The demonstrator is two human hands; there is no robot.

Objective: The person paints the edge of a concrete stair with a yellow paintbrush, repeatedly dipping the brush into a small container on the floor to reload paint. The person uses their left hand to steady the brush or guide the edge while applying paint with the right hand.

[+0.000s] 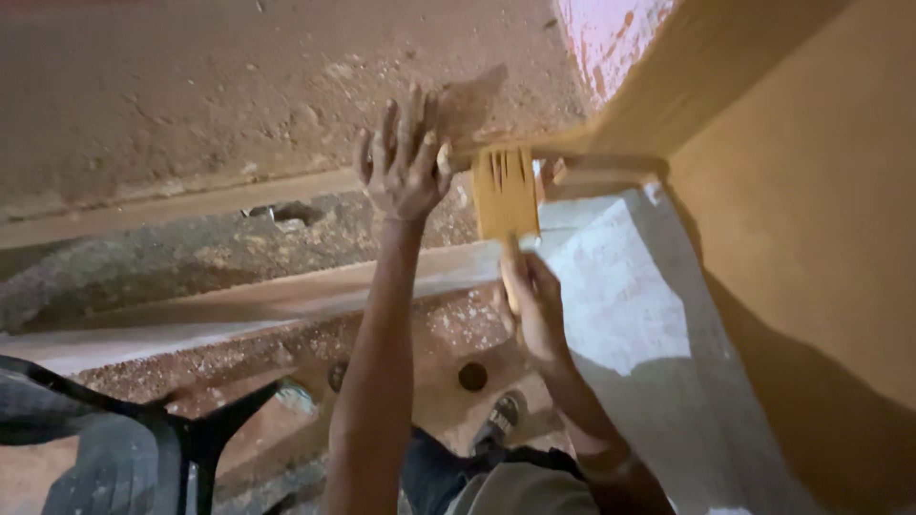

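Against the yellow wall [811, 191], the right hand [534, 300] is gripping a paint brush [506, 195] by its handle, bristles touching the wall's edge, while the left hand [401, 162] is resting there, fingers spread, holding nothing.

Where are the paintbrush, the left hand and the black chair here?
paintbrush [505, 195], head view, on its yellow bristles.
left hand [405, 162], head view, on the back of the hand.
black chair [205, 434], head view, on its frame.
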